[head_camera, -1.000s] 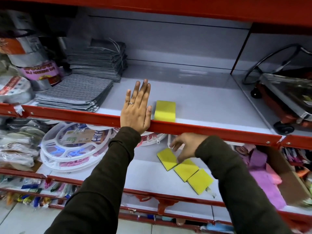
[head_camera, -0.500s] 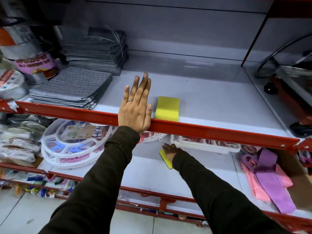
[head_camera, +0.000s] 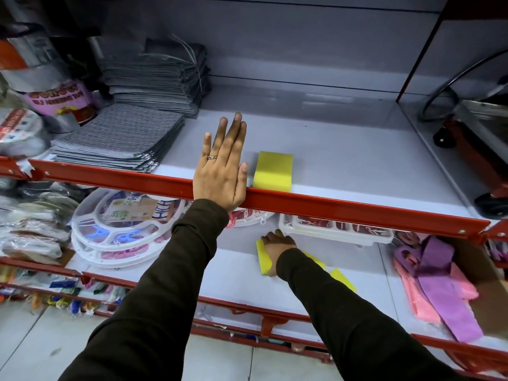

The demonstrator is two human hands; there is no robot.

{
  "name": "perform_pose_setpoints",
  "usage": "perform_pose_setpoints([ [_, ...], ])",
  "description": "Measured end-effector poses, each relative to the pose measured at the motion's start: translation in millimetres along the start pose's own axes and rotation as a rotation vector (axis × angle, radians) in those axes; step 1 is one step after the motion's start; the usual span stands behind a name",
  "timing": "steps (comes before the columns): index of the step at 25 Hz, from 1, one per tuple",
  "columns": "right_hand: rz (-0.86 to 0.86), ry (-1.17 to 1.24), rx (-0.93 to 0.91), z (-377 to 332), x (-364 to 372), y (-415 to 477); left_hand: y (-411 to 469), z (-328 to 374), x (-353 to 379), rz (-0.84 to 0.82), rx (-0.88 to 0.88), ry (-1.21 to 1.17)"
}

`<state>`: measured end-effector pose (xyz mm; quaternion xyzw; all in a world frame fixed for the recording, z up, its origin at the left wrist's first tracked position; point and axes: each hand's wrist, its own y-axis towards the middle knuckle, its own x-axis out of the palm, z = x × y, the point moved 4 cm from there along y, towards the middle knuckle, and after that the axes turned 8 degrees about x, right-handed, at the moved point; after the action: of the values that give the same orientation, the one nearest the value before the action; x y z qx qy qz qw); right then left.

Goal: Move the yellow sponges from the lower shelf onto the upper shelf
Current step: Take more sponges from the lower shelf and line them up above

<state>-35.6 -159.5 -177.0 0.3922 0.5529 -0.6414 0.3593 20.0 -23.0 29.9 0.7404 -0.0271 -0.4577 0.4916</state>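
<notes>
One yellow sponge (head_camera: 272, 171) lies on the upper shelf (head_camera: 343, 160) just behind its red front rail. My left hand (head_camera: 223, 166) rests flat and open on that rail, right beside the sponge. On the lower shelf (head_camera: 233, 273) my right hand (head_camera: 277, 250) is closed over a yellow sponge (head_camera: 263, 258), which is tilted with its left edge showing. Two more yellow sponges (head_camera: 342, 279) lie there, mostly hidden behind my right sleeve.
Stacks of grey striped cloths (head_camera: 121, 138) and tape rolls (head_camera: 57, 103) fill the upper shelf's left. A red trolley (head_camera: 478, 149) stands at its right. On the lower shelf are white round racks (head_camera: 121, 229), a white tray (head_camera: 335, 232) and pink and purple items (head_camera: 437, 284).
My right hand reached in under the upper shelf and closed on the leftmost lower sponge, tilting it up. The left hand stayed on the rail.
</notes>
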Motion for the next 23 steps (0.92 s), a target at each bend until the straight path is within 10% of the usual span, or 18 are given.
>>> perform_pose_setpoints([
  [14,0.215,0.295,-0.087,34.9,-205.8,-221.6,0.7,3.1,-3.6,-0.044,-0.024,-0.023],
  [18,0.432,0.237,0.110,87.3,-259.6,-195.0,-0.2,1.7,-3.7,-0.044,-0.032,-0.020],
  [23,0.207,0.134,0.161,100.3,-248.8,-114.2,0.6,-0.4,-2.0,-0.056,-0.017,-0.023],
])
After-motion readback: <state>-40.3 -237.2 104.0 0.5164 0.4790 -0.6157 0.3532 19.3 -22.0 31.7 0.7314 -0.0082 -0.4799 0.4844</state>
